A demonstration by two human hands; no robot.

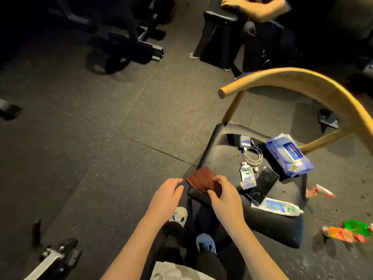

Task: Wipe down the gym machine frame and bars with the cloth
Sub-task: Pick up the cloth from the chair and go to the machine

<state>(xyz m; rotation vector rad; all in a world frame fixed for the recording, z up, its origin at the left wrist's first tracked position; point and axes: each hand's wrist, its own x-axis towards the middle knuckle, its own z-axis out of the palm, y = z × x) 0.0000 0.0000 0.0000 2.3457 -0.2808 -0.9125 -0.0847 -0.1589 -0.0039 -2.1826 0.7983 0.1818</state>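
A folded dark brown cloth (201,178) lies at the near left corner of a black chair seat (222,158). My right hand (226,196) grips the cloth's right edge between thumb and fingers. My left hand (166,197) hovers just left of the cloth with its fingers relaxed and holds nothing. Dark gym machine frames (129,41) stand on the floor at the far left, and a metal machine foot (54,257) shows at the bottom left.
On the seat lie a wet-wipes pack (288,154), a charger with cable (251,152), a phone (262,184) and two tubes. The chair's curved wooden back (302,79) arcs to the right. Another person's arm (254,7) rests on a black bench at the top. Bottles lie on the floor at right.
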